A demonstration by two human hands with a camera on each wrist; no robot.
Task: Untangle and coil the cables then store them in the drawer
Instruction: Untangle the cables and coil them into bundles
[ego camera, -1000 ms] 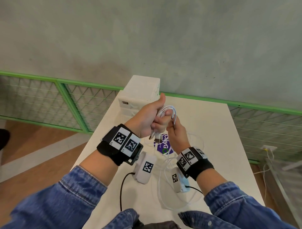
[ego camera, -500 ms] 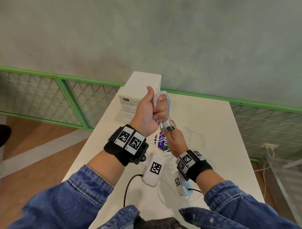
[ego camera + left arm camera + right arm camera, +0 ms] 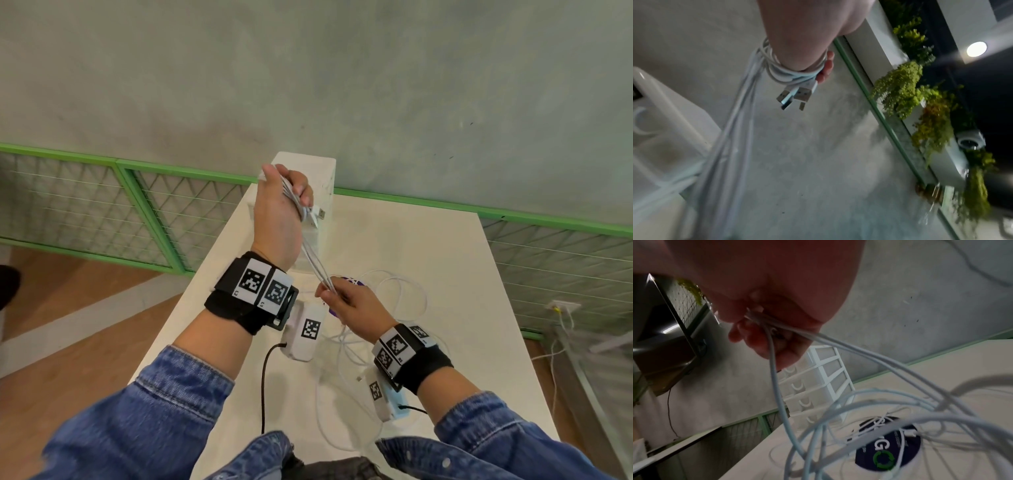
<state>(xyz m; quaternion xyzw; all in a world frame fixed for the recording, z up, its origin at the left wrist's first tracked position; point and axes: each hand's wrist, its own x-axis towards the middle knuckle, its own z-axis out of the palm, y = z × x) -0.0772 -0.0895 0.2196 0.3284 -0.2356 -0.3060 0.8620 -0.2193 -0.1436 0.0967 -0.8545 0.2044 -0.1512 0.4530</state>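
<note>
Head downward; wrists close, perhaps upward.

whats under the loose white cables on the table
Under the loose white cables lies a round dark purple sticker with white lettering and a green circular arrow mark, stuck on the white table. Cable loops and the right hand cover part of the lettering, so it cannot be read in full.

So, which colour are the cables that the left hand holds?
White: the cables are looped round the left hand, with silver plugs. The left wrist view shows it best.
</note>
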